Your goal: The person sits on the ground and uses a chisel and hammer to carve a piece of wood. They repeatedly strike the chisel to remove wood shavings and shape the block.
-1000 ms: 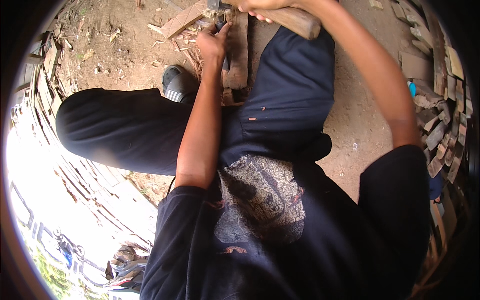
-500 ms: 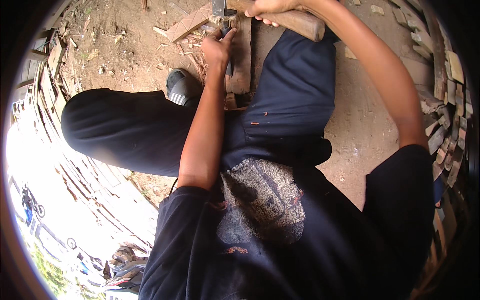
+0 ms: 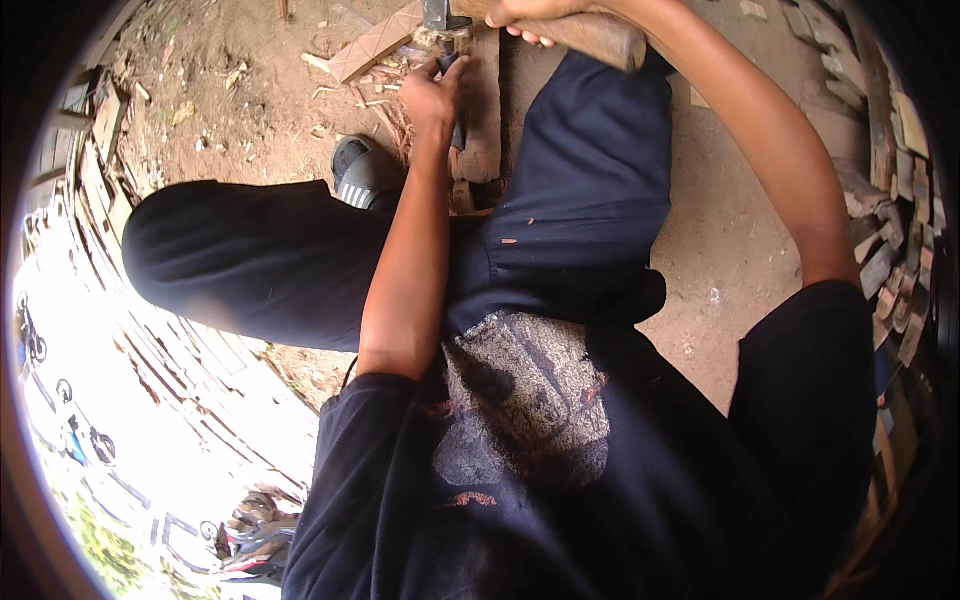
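My left hand is closed around a dark handled tool, whose top is at a splintered pale piece. A metal hammer head is right over that piece; I cannot tell if they touch. My right hand grips the hammer's thick wooden handle. Under the left hand's tool lies an upright-running wooden block. Beside it are a flat plank with carved lines and loose reddish shavings.
My bent legs in dark trousers and one dark striped shoe surround the dirt ground. Wood offcuts are piled along the right edge and left edge. Bicycles or motorbikes show in bright light at lower left.
Over the last second both hands and their tools have shifted slightly rightward in view. The last half second shows only a small upward shift of my right hand and hammer.
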A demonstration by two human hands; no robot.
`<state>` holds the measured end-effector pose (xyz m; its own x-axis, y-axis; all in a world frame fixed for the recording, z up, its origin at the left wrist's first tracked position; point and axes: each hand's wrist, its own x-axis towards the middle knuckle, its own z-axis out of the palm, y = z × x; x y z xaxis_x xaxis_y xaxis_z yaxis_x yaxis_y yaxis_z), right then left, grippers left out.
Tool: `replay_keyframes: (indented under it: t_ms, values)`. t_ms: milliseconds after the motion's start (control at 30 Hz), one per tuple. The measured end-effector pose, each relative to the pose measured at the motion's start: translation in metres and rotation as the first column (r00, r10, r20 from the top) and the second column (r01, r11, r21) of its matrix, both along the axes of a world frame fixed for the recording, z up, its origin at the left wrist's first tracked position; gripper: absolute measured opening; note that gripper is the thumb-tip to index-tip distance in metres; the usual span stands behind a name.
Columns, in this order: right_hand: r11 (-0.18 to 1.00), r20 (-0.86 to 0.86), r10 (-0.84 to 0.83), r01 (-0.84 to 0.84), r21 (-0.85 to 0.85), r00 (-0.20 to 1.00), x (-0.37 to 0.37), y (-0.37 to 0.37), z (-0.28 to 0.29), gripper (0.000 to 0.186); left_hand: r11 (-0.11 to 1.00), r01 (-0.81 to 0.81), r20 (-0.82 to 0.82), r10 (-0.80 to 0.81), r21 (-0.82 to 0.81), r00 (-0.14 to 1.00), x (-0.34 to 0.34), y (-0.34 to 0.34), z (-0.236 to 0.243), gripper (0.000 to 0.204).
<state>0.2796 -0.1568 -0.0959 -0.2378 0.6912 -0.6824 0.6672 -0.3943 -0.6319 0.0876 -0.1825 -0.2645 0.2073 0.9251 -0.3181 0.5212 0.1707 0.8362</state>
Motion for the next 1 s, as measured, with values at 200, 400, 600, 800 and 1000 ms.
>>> replay_keyframes:
  t_ms: [200,400,600,800,1000]
  values:
    - [0.974,-0.266,-0.216,0.226,0.008,0.94,0.02,0.014,-0.014,0.016,0.995,-0.003,0.067,-0.003,0.095,0.998,-0.001,-0.001,-0.014,0.034]
    - [0.756,0.005,-0.305,0.239,0.609,0.952,0.011,0.0,-0.042,0.027,0.999,0.032,0.057,-0.031,-0.027,0.998,0.007,-0.002,-0.001,0.035]
    - [0.998,0.025,0.042,-0.041,-0.038,0.999,-0.012,0.004,-0.008,0.019,0.995,0.052,-0.118,-0.042,0.083,0.992,-0.015,-0.021,-0.021,0.037]
    - [0.94,-0.17,-0.323,0.337,0.056,0.931,0.005,-0.011,-0.019,0.013,1.0,0.002,-0.058,-0.002,-0.003,0.998,-0.014,-0.015,-0.021,0.035]
    - [0.888,-0.27,-0.431,0.458,0.045,0.861,0.01,-0.023,-0.03,0.012,0.998,-0.067,-0.026,0.067,-0.001,0.997,-0.015,0.004,-0.009,0.038]
